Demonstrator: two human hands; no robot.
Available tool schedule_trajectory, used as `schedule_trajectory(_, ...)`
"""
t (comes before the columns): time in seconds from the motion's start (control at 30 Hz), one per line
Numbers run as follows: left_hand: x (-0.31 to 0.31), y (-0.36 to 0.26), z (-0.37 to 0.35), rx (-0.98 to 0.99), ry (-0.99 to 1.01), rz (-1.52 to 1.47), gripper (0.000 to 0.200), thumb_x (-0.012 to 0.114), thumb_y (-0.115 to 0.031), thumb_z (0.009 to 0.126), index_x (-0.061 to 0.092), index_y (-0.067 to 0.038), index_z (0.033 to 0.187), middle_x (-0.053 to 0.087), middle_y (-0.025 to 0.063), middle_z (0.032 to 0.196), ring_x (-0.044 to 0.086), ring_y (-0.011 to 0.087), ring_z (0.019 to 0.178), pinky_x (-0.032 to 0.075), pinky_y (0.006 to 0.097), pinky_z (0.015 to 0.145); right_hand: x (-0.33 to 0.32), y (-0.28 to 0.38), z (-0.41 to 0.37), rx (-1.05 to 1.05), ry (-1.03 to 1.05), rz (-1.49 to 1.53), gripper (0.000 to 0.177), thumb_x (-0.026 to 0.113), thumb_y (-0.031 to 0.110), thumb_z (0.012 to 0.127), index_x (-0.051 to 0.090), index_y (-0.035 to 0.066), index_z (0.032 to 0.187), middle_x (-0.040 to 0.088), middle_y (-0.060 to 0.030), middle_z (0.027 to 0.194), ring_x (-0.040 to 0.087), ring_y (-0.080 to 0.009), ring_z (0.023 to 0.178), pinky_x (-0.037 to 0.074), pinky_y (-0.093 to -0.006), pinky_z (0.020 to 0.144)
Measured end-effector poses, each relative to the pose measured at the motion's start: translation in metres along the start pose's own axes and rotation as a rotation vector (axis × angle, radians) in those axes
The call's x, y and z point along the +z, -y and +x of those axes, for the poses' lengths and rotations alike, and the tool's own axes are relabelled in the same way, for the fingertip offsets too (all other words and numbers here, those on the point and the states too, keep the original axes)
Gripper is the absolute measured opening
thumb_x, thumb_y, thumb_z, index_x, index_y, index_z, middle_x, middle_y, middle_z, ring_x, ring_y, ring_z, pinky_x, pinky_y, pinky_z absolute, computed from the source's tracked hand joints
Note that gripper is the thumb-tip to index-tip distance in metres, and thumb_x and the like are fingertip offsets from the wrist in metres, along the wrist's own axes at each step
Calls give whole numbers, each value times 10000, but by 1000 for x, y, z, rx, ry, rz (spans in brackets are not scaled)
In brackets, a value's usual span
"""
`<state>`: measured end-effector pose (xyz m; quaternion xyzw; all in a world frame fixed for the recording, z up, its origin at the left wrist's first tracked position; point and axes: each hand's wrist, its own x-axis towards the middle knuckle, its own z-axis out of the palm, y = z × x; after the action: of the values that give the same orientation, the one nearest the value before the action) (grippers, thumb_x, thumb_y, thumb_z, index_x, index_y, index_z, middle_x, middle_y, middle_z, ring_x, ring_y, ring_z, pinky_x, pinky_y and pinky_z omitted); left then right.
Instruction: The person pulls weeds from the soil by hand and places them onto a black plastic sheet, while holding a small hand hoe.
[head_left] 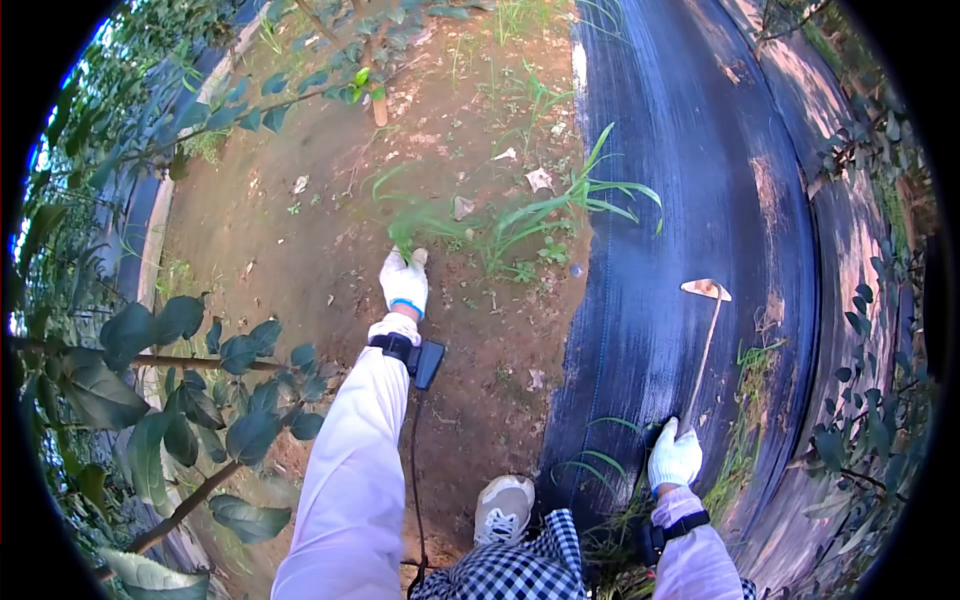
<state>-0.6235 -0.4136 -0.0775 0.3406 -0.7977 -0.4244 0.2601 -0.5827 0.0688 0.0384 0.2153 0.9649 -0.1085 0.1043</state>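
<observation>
My left hand (404,281), in a white glove, is closed on a tuft of green grass (408,222) above the bare soil; the blades are blurred. On the right, my right hand (675,456), also gloved, is wrapped round the handle of a hoe (709,345). Its flat, triangular head (707,290) lies over the black ground sheet (660,330). A clump of long-bladed grass (530,218) grows at the sheet's edge, to the right of my left hand.
Leafy branches (180,430) reach in from the left, and a thin branch (250,110) crosses the upper left. My shoe (504,508) stands on the soil at the bottom. More foliage (875,430) lines the right side.
</observation>
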Motion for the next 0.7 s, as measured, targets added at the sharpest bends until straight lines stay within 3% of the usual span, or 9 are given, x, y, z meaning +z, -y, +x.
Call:
schedule_trajectory(0.1,-3,-32,6,79,148,405,441,721,-226,752,626,-101,1164,610,184,1094,564,369,1046,452,424,934,-1,2,1,2,10,-39,388,549,395,907,685,31,921,685,-205,768,683,-371,732,531,-447,678)
schedule_trajectory(0.17,13,-49,8,315,132,549,425,718,-219,746,631,-107,1146,584,165,1090,552,367,1045,456,429,919,-4,4,0,3,19,-48,397,539,399,912,680,28,929,685,-209,781,680,-376,745,527,-454,688)
schedule_trajectory(0.3,34,-29,33,329,319,747,359,702,-173,748,651,-118,1099,633,139,951,604,364,922,491,437,851,-7,8,-2,17,29,-65,408,532,407,911,676,25,917,685,-213,782,679,-383,759,528,-458,699)
schedule_trajectory(0.33,31,-28,34,372,232,527,331,680,-109,769,659,-125,1099,661,134,913,629,338,869,507,389,819,-7,8,-1,25,27,-79,403,536,405,907,678,28,911,686,-210,774,683,-381,757,534,-453,698)
schedule_trajectory(0.37,27,-26,31,91,236,217,284,641,-56,821,655,-85,1103,688,111,944,643,257,880,498,339,817,-6,6,0,10,16,-79,407,534,408,907,676,26,906,684,-213,769,682,-383,753,534,-457,696)
schedule_trajectory(0.47,19,-33,11,-74,213,-149,259,601,-26,873,637,-12,1130,695,73,976,615,157,886,479,292,857,-2,3,1,-6,0,-66,418,529,416,906,673,24,894,678,-222,756,680,-391,743,533,-466,691)
schedule_trajectory(0.57,27,-70,-13,233,297,524,405,702,-143,800,608,-78,1188,584,169,1176,566,308,1090,457,393,957,-5,6,0,5,25,-60,422,527,417,907,672,21,899,678,-227,767,676,-398,747,529,-472,694)
schedule_trajectory(0.6,29,-92,-18,181,386,605,468,723,-185,756,599,-131,1203,513,183,1240,501,366,1164,442,430,977,-6,8,1,15,35,-57,420,527,412,909,670,17,904,679,-228,783,673,-399,756,526,-472,701)
schedule_trajectory(0.7,46,-54,-8,402,396,672,361,686,-159,774,628,-130,1129,616,114,1092,571,350,1037,492,435,883,-7,6,-2,18,25,-86,427,528,420,903,672,19,905,679,-229,773,676,-401,748,530,-471,693)
